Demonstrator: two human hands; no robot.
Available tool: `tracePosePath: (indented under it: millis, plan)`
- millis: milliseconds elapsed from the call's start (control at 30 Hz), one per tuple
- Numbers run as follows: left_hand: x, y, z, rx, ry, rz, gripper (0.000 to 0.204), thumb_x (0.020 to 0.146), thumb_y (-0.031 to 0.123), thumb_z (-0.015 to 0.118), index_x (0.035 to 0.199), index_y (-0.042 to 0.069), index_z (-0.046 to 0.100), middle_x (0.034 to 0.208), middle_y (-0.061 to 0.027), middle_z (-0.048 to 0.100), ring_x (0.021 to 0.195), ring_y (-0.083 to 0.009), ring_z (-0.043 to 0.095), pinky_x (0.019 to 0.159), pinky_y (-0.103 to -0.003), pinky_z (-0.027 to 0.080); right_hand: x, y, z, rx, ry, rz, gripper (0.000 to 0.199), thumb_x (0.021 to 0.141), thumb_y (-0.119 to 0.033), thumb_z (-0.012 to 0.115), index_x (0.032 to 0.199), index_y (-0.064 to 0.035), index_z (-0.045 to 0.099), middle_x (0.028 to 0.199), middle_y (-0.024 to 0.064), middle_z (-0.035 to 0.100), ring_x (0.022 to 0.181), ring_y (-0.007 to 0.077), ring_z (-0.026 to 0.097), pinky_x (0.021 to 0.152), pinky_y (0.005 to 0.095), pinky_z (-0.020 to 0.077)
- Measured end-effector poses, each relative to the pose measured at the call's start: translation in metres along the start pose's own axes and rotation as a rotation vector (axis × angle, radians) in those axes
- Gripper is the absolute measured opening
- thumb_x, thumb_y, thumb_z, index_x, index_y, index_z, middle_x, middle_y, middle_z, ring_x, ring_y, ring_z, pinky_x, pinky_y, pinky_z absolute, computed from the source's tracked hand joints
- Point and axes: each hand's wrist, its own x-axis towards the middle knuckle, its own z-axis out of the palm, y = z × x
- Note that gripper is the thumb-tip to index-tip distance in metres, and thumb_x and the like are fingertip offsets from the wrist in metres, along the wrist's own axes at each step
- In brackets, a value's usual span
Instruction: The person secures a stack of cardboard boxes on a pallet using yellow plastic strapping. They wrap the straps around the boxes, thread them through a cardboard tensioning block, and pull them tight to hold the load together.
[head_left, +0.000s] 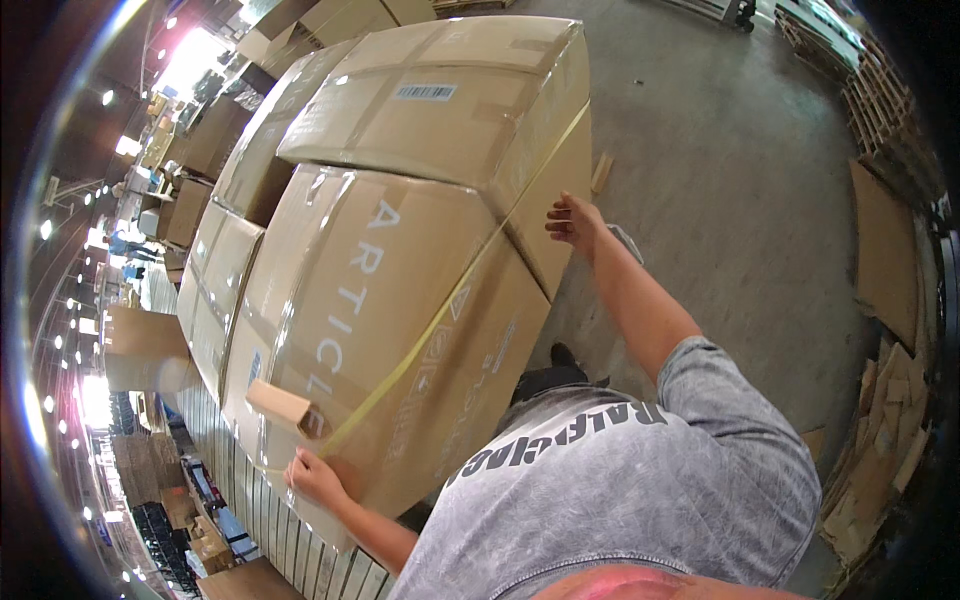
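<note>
Large tape-sealed cardboard boxes stand stacked in front of me. A yellow strap [425, 345] runs diagonally over the nearest cardboard box [350, 265] and up along the side of the cardboard box behind it [430, 120]. At the near left corner, my left hand [318, 478] is closed with its fingers on the strap. Just above that hand, a folded cardboard edge protector [280, 406] lies on the box. My right hand [575, 222] hangs beside the right side of the stack, fingers loosely bent and apart, with nothing visible in it.
Another cardboard strip [602, 173] is beyond my right hand. Wooden pallets [890, 105] and flattened cardboard [880, 440] line the right side of the concrete floor [730, 200]. A slatted surface [285, 520] runs along the left of the boxes. Farther left, more cartons [145, 350] stand.
</note>
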Motion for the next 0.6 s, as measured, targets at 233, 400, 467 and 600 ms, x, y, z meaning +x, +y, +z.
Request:
tracePosePath:
  millis: [233,400,467,600]
  plan:
    - [-0.011,0.025,-0.001,-0.021,0.05,-0.152,0.038,0.105,0.021,0.052,0.102,-0.012,0.071,0.099,-0.0288,0.069,0.099,-0.0451,0.061,0.091,-0.052,0.047,0.119,-0.107,-0.005,0.186,0.208,-0.01,0.042,0.107,-0.036,0.054,0.128,0.0008,0.052,0.115,0.0191,0.063,0.097,0.0338,0.067,0.085,0.0467,0.0598]
    - [-0.015,0.056,-0.014,0.006,0.068,-0.296,0.037,0.106,0.021,0.052,0.103,-0.013,0.068,0.102,-0.0288,0.067,0.096,-0.0463,0.062,0.086,-0.051,0.048,0.204,-0.136,-0.026,0.185,0.342,0.047,0.057,0.102,-0.044,0.06,0.14,-0.0019,0.05,0.126,0.0188,0.061,0.103,0.0328,0.067,0.087,0.0455,0.0594]
    - [0.002,0.065,-0.032,0.035,0.106,-0.274,0.037,0.106,0.022,0.052,0.102,-0.012,0.068,0.1,-0.0277,0.068,0.094,-0.0464,0.063,0.084,-0.051,0.049,0.246,-0.168,-0.033,0.234,0.324,0.103,0.065,0.099,-0.05,0.063,0.145,-0.0062,0.047,0.136,0.0169,0.055,0.113,0.033,0.062,0.093,0.0479,0.0559]
    - [0.043,0.123,-0.023,0.022,0.092,-0.383,0.035,0.105,0.021,0.053,0.098,-0.01,0.068,0.103,-0.0262,0.069,0.094,-0.0448,0.064,0.084,-0.049,0.05,0.299,-0.205,-0.07,0.291,0.276,0.163,0.059,0.099,-0.048,0.064,0.14,-0.0067,0.055,0.122,0.0076,0.06,0.112,0.0286,0.06,0.103,0.0428,0.0507]
